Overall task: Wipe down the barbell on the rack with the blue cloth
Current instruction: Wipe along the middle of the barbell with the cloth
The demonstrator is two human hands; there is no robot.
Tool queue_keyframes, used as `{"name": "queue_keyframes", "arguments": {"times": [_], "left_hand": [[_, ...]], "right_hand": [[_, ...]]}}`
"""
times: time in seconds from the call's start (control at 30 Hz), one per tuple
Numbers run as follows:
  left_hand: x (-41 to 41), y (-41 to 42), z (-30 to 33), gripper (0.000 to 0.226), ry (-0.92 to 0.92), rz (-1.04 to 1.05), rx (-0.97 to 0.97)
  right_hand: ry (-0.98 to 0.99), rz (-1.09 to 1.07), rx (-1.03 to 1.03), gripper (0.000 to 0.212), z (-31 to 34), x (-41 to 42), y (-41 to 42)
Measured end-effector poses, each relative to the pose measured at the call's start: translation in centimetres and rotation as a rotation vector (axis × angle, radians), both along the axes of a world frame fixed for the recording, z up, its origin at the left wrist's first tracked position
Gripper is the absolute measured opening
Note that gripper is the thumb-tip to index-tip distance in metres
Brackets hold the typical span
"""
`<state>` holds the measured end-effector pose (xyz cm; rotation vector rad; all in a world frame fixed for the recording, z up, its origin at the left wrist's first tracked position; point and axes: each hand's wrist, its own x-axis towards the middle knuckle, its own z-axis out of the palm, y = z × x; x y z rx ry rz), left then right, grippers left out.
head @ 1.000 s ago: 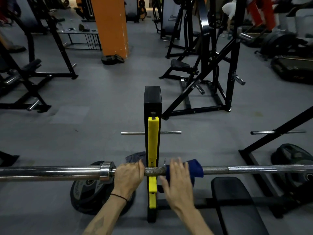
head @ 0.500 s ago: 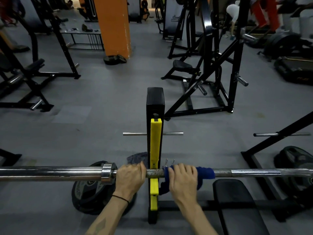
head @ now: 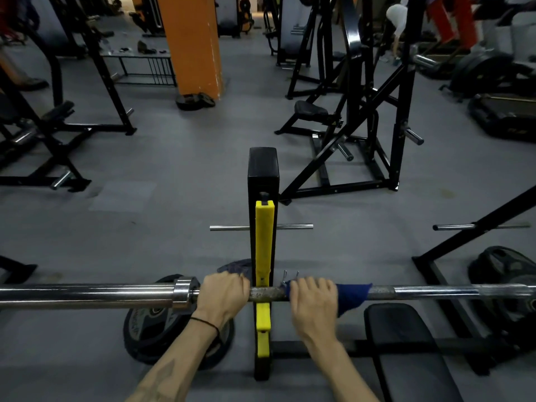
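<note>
Crosswise, barbell [head: 121, 295] runs left-right, left hand [head: 223, 297] gripping bare steel, right hand [head: 314, 303] apparently clasping blue cloth [head: 352, 297] round it.

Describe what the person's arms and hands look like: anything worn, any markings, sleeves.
Both forearms are bare, with no sleeves in view and no gloves. The left hand has a thin black band round its wrist, and a faint dark tattoo marks the left forearm lower down. The right hand and its forearm carry nothing: no band, watch or ring that shows.
</note>
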<state>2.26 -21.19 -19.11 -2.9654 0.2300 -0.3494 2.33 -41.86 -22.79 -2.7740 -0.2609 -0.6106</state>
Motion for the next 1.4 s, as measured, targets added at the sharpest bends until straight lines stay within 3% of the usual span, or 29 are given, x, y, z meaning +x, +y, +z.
{"name": "queue_keyframes", "arguments": {"times": [0.1,0.23,0.3,0.4,0.5,0.57,0.67,0.77,0.87,1.0,1.1,1.23,1.4], "left_hand": [[0.3,0.4,0.4,0.032,0.052,-0.089,0.065],[-1.1,-0.1,-0.3,0.033,-0.066,-0.023,-0.091],[-2.5,0.3,-1.6,0.028,-0.116,-0.037,-0.092],[-4.6,0.9,-3.2,0.034,-0.143,0.008,-0.238],[-5.4,0.4,-4.2,0.048,-0.089,0.084,-0.278],[-5.1,0.1,-4.4,0.051,-0.094,0.099,-0.302],[-4.9,0.3,-4.8,0.050,-0.152,0.034,-0.289],[-5.0,1.0,-5.4,0.053,-0.168,0.005,-0.274],[-5.0,0.9,-5.3,0.058,-0.140,0.009,-0.263],[-4.9,0.3,-4.8,0.061,-0.130,0.054,-0.266],[-4.9,0.4,-4.9,0.063,-0.142,0.065,-0.253],[-5.2,0.7,-5.3,0.061,-0.153,0.049,-0.238],[-5.0,0.4,-4.7,0.054,-0.169,0.048,-0.249]], "right_hand": [[-0.008,0.129,-0.057,0.035,0.0,-0.6,3.4],[-0.076,0.197,-0.117,0.039,-0.1,0.0,-0.3],[-0.107,0.161,-0.078,0.042,-0.5,0.5,-3.2],[-0.109,0.075,0.012,0.042,-0.6,0.3,-5.4],[-0.060,-0.066,0.088,0.036,-0.4,-0.5,-2.0],[-0.019,-0.029,0.100,0.036,-0.6,-1.2,1.4],[-0.022,0.111,0.015,0.034,-0.9,-1.4,3.0],[-0.053,0.205,-0.077,0.033,-0.9,-0.7,-0.8],[-0.083,0.141,-0.059,0.033,-0.7,-0.3,-4.9],[-0.002,-0.077,0.079,0.037,-0.3,-0.6,-0.4],[0.041,0.071,0.064,0.037,-0.3,-1.1,3.5],[-0.007,0.210,-0.068,0.037,-0.5,-0.6,-1.3],[-0.059,0.037,-0.004,0.036,-0.4,-0.1,-4.5]]}}
